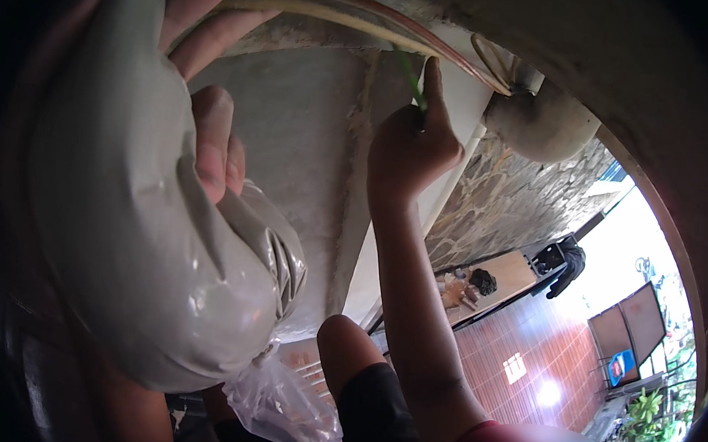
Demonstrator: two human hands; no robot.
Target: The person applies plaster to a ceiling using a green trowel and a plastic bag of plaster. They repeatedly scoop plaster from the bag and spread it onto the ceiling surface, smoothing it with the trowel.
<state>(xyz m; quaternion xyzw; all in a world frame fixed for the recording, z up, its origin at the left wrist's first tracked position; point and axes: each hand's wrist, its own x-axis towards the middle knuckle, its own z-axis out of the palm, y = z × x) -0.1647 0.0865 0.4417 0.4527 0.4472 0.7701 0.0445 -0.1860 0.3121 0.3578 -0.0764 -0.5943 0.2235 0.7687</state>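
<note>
A bulging, glossy grey plastic bag (158,207), packed with something soft, fills the left of the view. Clear plastic (288,401) hangs from its gathered lower end. My left hand (213,129) wraps around the bag from behind, its fingers curling over the edge; the palm is hidden. My right hand (416,147) is raised at the centre, most fingers folded around a thin green strip (413,81). One finger of it points up to a pair of cables (368,17), one pale and one reddish. Whether that fingertip touches them I cannot tell.
A rounded grey fixture (545,123) sits where the cables end, beside a stone-patterned wall (504,194). A long bench (493,284) holds loose items and a dark bundle. Beyond the reddish tiled floor (517,347) stand a brown panel (630,322) and green plants (644,418).
</note>
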